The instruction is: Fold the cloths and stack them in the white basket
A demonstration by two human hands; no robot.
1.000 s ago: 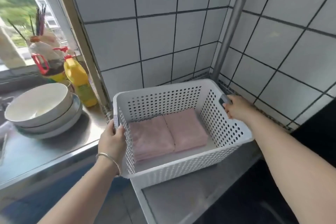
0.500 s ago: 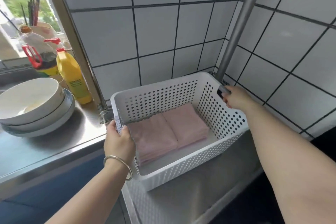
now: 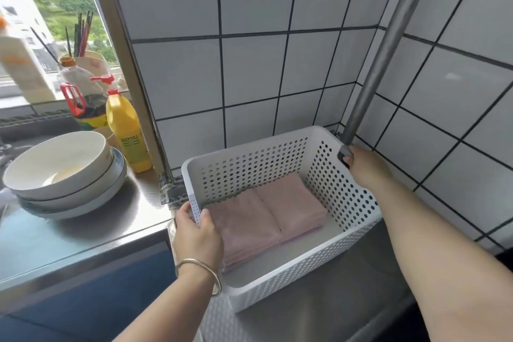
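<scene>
Evidently both hands held the white perforated plastic basket [image 3: 280, 272] by its two short ends. The left hand [image 3: 195, 236], with a thin metal bangle [image 3: 200, 272] on its wrist, had its grip closed over the near-left rim, thumb inside and fingers outside the wall. The right hand [image 3: 363, 165] had its grip closed over the far-right rim beside a small dark handle piece, next to the foot of a grey metal pole [image 3: 385, 47] that rose in the corner of the white tiled wall [image 3: 249, 75]. Inside the basket lay two stacks of folded pink cloths [image 3: 266, 216], side by side and touching, against the back wall, with a bare strip of the floor in front of them. The basket was over a steel desk [image 3: 319, 311] in the corner; whether it rested on it or was held just above, I could not tell. To the left, on a higher steel surface, stood stacked cream and pale-blue bowls [image 3: 63, 169], and behind them a yellow plastic bottle [image 3: 126, 130] and a clear bottle with a red handle [image 3: 80, 94] by the window.
</scene>
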